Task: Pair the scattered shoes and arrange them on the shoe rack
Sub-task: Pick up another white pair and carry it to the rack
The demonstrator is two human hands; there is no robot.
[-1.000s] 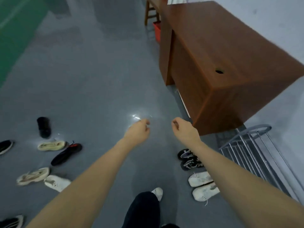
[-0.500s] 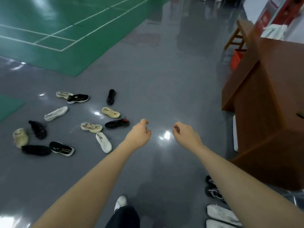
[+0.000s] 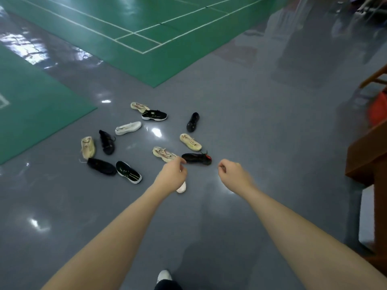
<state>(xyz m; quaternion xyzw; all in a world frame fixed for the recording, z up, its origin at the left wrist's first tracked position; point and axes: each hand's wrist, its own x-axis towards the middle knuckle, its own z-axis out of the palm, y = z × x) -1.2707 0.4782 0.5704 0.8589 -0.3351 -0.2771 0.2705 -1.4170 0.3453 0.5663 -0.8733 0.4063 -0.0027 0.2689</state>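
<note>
A glossy grey floor [image 3: 240, 126] borders green court mats [image 3: 146, 28]; a wooden desk [image 3: 368, 164] stands at right. Eleven shoes lie scattered ahead, axes pointing every way: five black [image 3: 154, 115], four beige [image 3: 190, 141], two white [image 3: 128, 128]. Left hand [image 3: 172, 176] and right hand [image 3: 233, 174] hover loosely curled, holding nothing.

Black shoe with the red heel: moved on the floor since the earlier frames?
No. The black shoe with the red heel lies beside the same beige shoe; only the camera turned.
</note>
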